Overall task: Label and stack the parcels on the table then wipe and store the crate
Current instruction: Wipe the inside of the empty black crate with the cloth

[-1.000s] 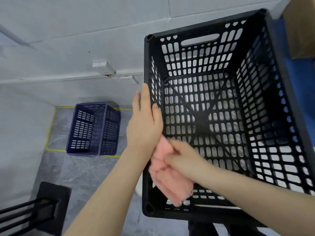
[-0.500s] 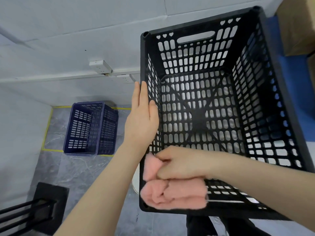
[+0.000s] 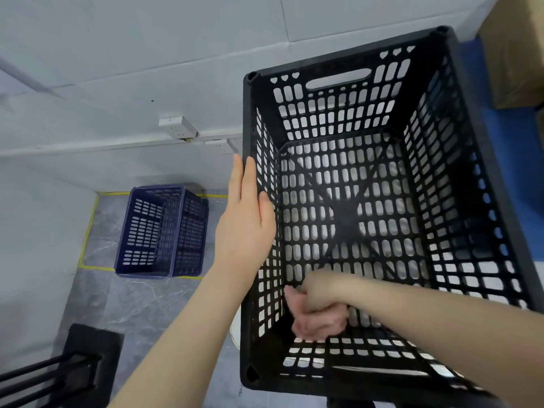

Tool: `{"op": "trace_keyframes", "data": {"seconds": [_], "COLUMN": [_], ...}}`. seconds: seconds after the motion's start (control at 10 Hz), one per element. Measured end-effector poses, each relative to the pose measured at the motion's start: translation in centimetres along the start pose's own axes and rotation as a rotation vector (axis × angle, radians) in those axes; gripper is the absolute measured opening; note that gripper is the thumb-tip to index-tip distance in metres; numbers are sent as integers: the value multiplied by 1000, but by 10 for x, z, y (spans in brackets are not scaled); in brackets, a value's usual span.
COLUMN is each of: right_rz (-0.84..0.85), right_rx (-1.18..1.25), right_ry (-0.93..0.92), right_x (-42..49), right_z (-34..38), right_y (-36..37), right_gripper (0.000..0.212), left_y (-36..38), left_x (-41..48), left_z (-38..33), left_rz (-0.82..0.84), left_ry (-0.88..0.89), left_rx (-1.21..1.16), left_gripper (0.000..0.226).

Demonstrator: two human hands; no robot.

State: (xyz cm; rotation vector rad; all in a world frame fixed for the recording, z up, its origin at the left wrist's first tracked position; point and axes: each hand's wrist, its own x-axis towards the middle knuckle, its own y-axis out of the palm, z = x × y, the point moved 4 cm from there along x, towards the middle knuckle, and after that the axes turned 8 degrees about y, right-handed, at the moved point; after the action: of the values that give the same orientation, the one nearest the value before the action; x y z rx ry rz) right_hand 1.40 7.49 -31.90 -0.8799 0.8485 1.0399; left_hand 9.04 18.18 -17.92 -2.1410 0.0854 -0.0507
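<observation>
A black slotted plastic crate (image 3: 459,160) fills the right half of the view, its open top facing me. My left hand (image 3: 245,222) lies flat against the outside of the crate's left wall, fingers straight and together. My right hand (image 3: 319,293) is inside the crate near its lower left corner, closed on a crumpled pink cloth (image 3: 316,323) that presses against the near wall. No parcels are clearly in view apart from a brown box edge at the top right.
A dark blue slotted crate (image 3: 162,231) stands on the grey floor inside a yellow taped outline. A black stand (image 3: 67,366) sits at the bottom left. White wall sockets (image 3: 178,126) hang on the wall. A cardboard box (image 3: 518,48) rests on a blue surface (image 3: 521,160) at the right.
My right hand carried the pink cloth from the near rim down into the crate's lower left corner. My left hand stayed flat on the left wall.
</observation>
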Motion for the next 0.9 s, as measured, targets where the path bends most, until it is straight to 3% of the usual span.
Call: {"op": "trace_keyframes", "data": {"seconds": [0.1, 0.2, 0.3, 0.4, 0.5, 0.6, 0.7, 0.8, 0.9], "right_rz": [-254, -880, -1122, -1124, -1080, -959, -822, -765, -755], "right_rx": [35, 528, 734, 634, 861, 762, 418, 504, 765], "right_ry": [37, -130, -430, -582, -555, -308, -110, -139, -407], "right_x": [-27, -64, -91, -64, -7, 43, 70, 42, -8], "right_z": [4, 7, 42, 91, 92, 52, 24, 31, 48], "right_y": [-98, -214, -274, -275, -248, -207, -179, -185, -184], "right_gripper": [32, 29, 25, 25, 26, 20, 14, 13, 10], "left_y": [-1, -1, -2, -2, -1, 0, 1, 0, -3], "left_x": [2, 1, 0, 0, 1, 1, 1, 2, 1], "left_z": [0, -1, -3, -3, -2, -1, 0, 0, -3], "left_rz": [-15, -10, 2, 6, 25, 35, 37, 41, 61], "left_ry": [0, 2, 23, 4, -3, 3, 11, -8, -1], "left_rx": [-3, 7, 24, 25, 48, 55, 57, 60, 41], "left_gripper": [54, 57, 62, 67, 72, 76, 77, 78, 81]}}
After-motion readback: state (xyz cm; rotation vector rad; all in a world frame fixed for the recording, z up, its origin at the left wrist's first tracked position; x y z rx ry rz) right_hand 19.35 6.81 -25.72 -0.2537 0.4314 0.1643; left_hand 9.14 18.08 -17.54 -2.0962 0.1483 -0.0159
